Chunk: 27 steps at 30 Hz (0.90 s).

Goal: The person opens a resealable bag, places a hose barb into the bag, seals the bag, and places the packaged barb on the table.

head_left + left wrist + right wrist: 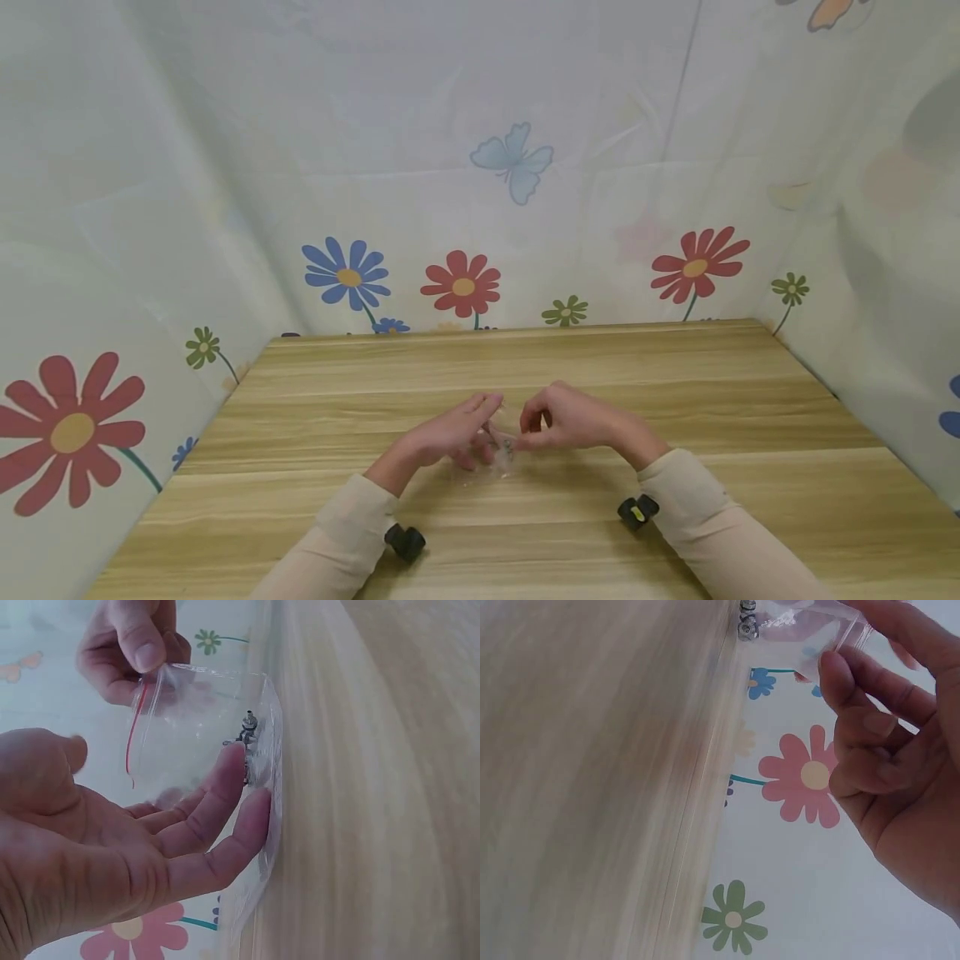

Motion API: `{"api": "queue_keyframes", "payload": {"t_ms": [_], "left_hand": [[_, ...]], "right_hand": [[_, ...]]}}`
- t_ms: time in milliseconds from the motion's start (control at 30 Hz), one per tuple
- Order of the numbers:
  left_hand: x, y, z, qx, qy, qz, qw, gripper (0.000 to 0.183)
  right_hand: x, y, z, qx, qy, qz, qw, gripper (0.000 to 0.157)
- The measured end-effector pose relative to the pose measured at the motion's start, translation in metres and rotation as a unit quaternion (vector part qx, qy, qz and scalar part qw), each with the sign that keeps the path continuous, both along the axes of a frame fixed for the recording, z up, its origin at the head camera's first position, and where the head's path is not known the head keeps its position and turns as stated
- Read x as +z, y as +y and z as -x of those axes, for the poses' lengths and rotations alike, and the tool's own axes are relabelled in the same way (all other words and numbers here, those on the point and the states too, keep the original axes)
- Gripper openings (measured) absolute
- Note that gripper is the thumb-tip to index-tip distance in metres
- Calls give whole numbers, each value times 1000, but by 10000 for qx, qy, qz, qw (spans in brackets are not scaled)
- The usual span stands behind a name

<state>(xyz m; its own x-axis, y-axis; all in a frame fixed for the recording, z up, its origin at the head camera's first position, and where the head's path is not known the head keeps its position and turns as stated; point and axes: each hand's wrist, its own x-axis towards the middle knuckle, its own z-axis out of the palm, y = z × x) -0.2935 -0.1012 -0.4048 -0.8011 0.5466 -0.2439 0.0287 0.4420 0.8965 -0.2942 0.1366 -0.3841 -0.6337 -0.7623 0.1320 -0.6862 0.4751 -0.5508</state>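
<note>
A small clear zip bag (187, 712) with a red line along its mouth stands low at the wooden table. Small shiny metal fittings (248, 724) lie inside, near its bottom; their exact kind is hard to tell. My right hand (573, 419) pinches the bag's upper corner between thumb and fingertip, as the right wrist view also shows. On the other side, my left hand (450, 433) touches the bag with lightly bent, spread fingers (214, 802). Its thumb stands apart from the plastic. Part of the bag is hidden behind the left fingers.
The wood-grain table (525, 533) extends around both hands. A pale curtain (420, 200) printed with flowers and butterflies hangs behind it and along both sides. Black camera mounts sit at the left wrist (405, 542) and right wrist (638, 512).
</note>
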Motion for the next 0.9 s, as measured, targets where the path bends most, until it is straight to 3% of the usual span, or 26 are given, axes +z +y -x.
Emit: {"api": "queue_keyframes", "payload": {"t_ms": [200,367,600,733,900], "left_hand": [[3,-4,0,113,-15,-226,9997,42],[4,-6,3,378,379,-368,9979,25],[14,-14,7,875,719,-521,9922,26],[25,-22,4,1170,939,-564,9871,30],[38,-31,-2,1299,1399,-439,9806,31]], "right_hand": [[2,1,-1,-130,-78,2,9999,6],[2,4,1,17,60,152,9999,3],[8,10,3,-218,117,468,9986,6],[14,14,2,-377,211,791,9959,10],[21,17,1,-469,525,1091,9915,16]]}}
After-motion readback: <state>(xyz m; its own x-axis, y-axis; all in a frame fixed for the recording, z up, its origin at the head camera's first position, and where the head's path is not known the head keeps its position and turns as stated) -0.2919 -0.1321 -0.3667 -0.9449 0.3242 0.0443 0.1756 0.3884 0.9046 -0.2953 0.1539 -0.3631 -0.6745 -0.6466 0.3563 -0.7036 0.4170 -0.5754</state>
